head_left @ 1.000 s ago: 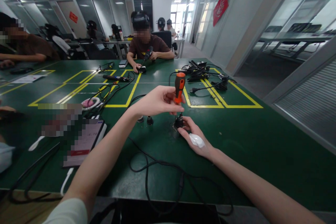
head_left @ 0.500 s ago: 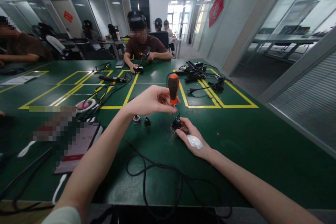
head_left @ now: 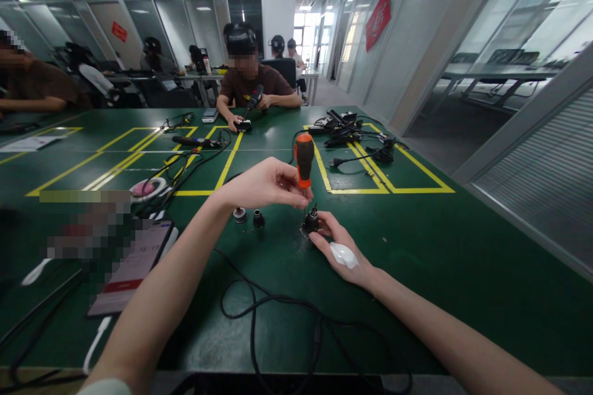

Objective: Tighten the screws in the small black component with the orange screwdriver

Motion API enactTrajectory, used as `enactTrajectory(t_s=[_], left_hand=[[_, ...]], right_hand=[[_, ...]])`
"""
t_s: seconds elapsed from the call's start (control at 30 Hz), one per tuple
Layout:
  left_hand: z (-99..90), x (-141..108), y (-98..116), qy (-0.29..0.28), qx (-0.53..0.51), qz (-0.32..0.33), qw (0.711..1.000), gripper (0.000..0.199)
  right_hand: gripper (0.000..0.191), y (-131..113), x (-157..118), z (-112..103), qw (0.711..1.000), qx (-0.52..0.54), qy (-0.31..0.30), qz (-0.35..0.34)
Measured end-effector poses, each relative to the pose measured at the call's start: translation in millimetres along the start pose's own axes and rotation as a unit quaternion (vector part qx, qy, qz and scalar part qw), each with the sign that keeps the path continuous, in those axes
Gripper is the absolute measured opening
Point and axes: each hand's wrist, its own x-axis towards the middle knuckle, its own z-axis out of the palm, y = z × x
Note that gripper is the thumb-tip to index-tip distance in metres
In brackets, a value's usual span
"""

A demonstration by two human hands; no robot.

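An orange-and-black screwdriver (head_left: 304, 159) stands upright with its shaft pointing down. My left hand (head_left: 273, 184) pinches it low, around the shaft just under the handle. Below it, a small dark cone-shaped metal part (head_left: 311, 221) on a round base rests on the green table (head_left: 417, 296). My right hand (head_left: 340, 245) is closed on that part from the right side; a white patch covers the back of this hand. The screwdriver's tip comes down at the part's left edge, and exact contact is too small to tell. Two small round parts, one silver-rimmed (head_left: 239, 215) and one black (head_left: 258, 218), sit to the left.
A black cable (head_left: 278, 302) loops across the near table. Left of my forearm lie a phone (head_left: 134, 268) and a tape roll (head_left: 148, 188). Tangled black cords (head_left: 340, 129) lie at the back right. Across the table a person holds a power drill (head_left: 254, 99).
The view has shifted slightly. Both hands keep their grips; the screwdriver handle looks turned a little, while the part stays in place.
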Motion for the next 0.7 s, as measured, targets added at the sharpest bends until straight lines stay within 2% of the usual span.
enactTrajectory(t_s=[0.17,0.33,0.43,0.57,0.7], left_hand=[[1.7,1,-2,0.018,0.014,-0.008,1.0,0.019],[6.5,2,-4,0.045,0.033,0.019,0.998,0.029],[10.0,1,0,0.059,0.033,0.04,0.997,0.042],[13.1,-4,7,0.062,-0.041,0.056,0.996,0.069],[11.6,-6,8,0.075,-0.052,0.103,0.99,0.075]], right_hand=[[0.035,1,-1,0,1.0,0.004,-0.007,0.009],[0.035,0,-1,-1,1.0,-0.003,-0.013,0.013],[0.034,-2,-1,-1,1.0,-0.002,-0.013,0.014],[0.033,-4,0,0,1.0,0.004,-0.008,0.016],[0.032,-4,0,0,1.0,0.006,-0.005,0.018]])
